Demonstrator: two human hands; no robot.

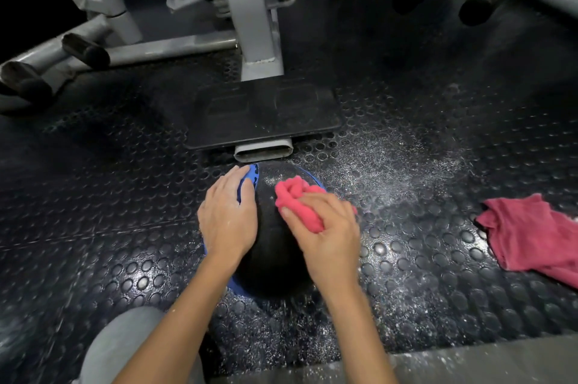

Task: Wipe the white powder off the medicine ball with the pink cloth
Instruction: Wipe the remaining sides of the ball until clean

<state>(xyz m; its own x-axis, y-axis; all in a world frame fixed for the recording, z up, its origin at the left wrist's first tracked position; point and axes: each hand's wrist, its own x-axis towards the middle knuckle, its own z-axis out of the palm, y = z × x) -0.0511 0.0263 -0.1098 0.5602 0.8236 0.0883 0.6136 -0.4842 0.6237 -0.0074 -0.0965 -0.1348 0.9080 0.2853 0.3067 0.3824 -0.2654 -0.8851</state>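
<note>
Medicine ball (275, 252) sits on the black bumpy floor (109, 227), in the middle of my head view. It is black with blue edges. It is just in front of the black foot plate (259, 111) of a grey gym machine (250, 14).

I see 2 hands on the ball. The left hand (226, 217) lies flat on the left side of it. Its fingers (233, 178) are straight and loose and hold nothing. The right hand (331, 236) is on the top right of the ball. Its fingers (319, 200) are curled tight round the pink cloth (297, 199), which is bunched up and touches the ball.

White powder (384, 161) is spread on the floor to the right of the ball, and more lies on the floor close to me. A few specks show on top of the ball. 1 more cloth, a red-pink rag (531, 233), lies on the floor far to the right, well apart from the ball. A grey knee (134, 349) shows at the bottom left.
</note>
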